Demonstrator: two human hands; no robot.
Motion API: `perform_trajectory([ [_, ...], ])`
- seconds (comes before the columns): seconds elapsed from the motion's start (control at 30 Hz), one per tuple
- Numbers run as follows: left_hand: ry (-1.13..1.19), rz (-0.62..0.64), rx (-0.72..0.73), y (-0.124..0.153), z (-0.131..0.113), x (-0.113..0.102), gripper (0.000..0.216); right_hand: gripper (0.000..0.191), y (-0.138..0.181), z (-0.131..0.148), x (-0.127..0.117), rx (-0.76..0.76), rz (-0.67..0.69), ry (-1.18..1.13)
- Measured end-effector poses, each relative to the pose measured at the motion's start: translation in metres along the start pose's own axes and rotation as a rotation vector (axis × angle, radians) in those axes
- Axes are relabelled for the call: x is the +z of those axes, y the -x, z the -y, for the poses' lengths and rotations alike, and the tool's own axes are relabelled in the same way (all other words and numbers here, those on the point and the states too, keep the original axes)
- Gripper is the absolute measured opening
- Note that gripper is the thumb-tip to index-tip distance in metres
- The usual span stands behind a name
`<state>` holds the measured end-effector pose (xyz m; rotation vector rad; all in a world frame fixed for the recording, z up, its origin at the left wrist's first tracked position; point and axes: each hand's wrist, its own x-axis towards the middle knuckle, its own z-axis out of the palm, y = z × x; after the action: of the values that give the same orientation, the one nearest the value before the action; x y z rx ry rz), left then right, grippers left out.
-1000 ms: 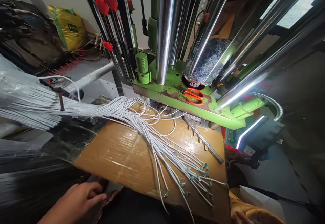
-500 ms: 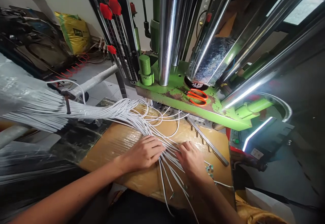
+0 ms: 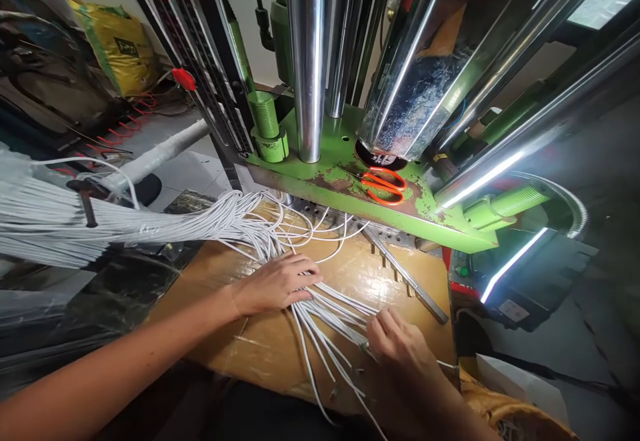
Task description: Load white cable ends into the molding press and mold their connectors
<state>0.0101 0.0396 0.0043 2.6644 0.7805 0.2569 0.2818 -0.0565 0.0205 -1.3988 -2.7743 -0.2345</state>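
A thick bundle of white cables (image 3: pixel 240 218) runs in from the left and fans out over a brown work surface (image 3: pixel 245 351). My left hand (image 3: pixel 280 282) lies over the bundle, its fingers curled around the cables and holding them down. To the right, my right hand (image 3: pixel 397 341) is closed around the ends of several cables, which stretch straight between the two hands. A small green piece shows at its fingers. Other cable ends hang loose toward the front edge, below my hands. What lies inside the right fist is mostly hidden.
A green machine plate (image 3: pixel 320 178) with upright steel columns stands behind the work surface. Orange-handled scissors (image 3: pixel 383 184) lie on it. A metal bar with brass-coloured tabs (image 3: pixel 413 278) rests at the right. A dark control box (image 3: pixel 540 281) sits beyond; a yellow bag (image 3: pixel 117 44) stands far left.
My right hand has moved right and down along the cables, drawing their ends together and straight. My left hand has shifted slightly left and up. The view has also shifted a little.
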Motion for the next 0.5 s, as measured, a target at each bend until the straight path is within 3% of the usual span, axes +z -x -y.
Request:
perform_trajectory([
  [0.2,-0.195,0.068,-0.11,-0.015,-0.025,0.003,0.012,0.005,-0.025,-0.013,0.018,0.094,0.036,-0.027],
  [0.33,-0.197,0.129,-0.165,-0.025,-0.034,0.005,0.009,0.023,-0.026,-0.006,0.014,0.181,0.137,-0.231],
  [0.4,-0.15,0.14,-0.185,-0.029,-0.034,0.003,0.016,0.026,-0.024,-0.003,0.012,0.232,0.147,-0.323],
  [0.5,0.095,0.15,-0.209,-0.035,-0.028,-0.006,0.024,0.011,-0.025,-0.006,0.011,0.263,0.101,-0.385],
])
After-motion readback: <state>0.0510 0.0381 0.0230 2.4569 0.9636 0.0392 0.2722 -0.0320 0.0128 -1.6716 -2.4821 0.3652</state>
